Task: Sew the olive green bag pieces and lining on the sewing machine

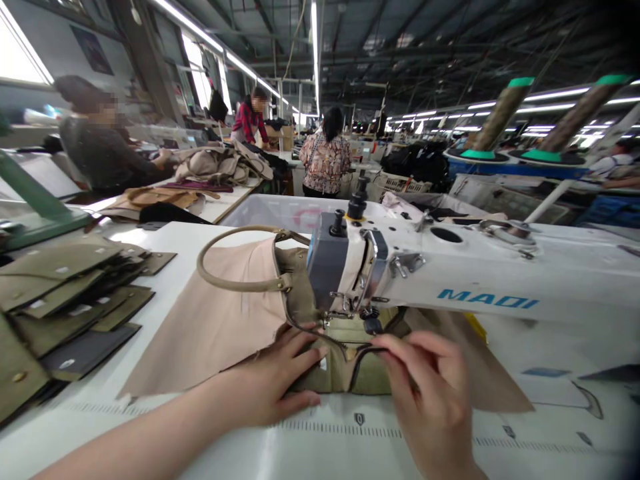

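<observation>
An olive bag piece (pixel 345 373) with a pink lining (pixel 210 327) and a beige handle (pixel 235 283) lies under the head of a white sewing machine (pixel 480 280). My left hand (pixel 273 377) rests flat on the olive fabric, left of the needle area (pixel 350 310). The fingers of my right hand (pixel 430 393) pinch the dark zipper edge (pixel 365 353) of the bag piece just in front of the needle. The fabric under the presser foot is partly hidden by the machine head.
A stack of olive cut pieces (pixel 65 300) lies on the white table (pixel 325 440) at the left. Other people work at tables behind, with piles of fabric (pixel 220 163). Thread cones (pixel 500 113) stand at the back right.
</observation>
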`<action>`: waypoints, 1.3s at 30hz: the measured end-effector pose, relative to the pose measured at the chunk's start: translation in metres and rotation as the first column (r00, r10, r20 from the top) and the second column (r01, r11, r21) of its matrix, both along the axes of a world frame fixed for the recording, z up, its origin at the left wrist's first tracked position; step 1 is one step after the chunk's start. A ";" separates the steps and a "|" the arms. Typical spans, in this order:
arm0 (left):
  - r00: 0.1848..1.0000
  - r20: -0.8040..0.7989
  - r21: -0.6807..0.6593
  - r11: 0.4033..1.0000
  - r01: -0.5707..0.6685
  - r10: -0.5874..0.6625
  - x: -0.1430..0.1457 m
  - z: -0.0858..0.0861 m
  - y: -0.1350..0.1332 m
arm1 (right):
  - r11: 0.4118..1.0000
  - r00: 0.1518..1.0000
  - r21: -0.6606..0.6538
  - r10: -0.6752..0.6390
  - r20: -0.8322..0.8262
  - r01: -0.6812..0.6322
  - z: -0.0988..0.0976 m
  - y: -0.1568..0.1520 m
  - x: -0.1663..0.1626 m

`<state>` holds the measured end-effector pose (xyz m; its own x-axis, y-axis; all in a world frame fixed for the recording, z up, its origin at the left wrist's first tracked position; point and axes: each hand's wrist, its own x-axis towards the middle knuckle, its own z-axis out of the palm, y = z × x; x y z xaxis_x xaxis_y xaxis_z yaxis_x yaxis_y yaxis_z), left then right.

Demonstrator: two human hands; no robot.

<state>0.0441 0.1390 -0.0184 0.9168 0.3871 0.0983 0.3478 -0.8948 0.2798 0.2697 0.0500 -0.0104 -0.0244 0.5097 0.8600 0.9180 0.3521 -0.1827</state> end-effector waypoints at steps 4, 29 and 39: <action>1.000 -0.027 0.024 1.000 0.004 -0.003 0.000 0.004 -0.005 | 1.000 0.994 0.024 0.004 -0.109 -0.001 0.030 0.008 0.001; 0.968 0.213 0.336 0.940 0.057 -0.135 0.001 0.011 -0.016 | 0.893 0.961 -0.445 0.065 0.268 0.064 -0.042 0.013 -0.016; 0.997 -0.001 0.179 0.981 0.075 -0.076 0.003 0.004 -0.009 | 0.881 0.975 -0.470 0.052 0.217 0.057 -0.033 0.010 -0.016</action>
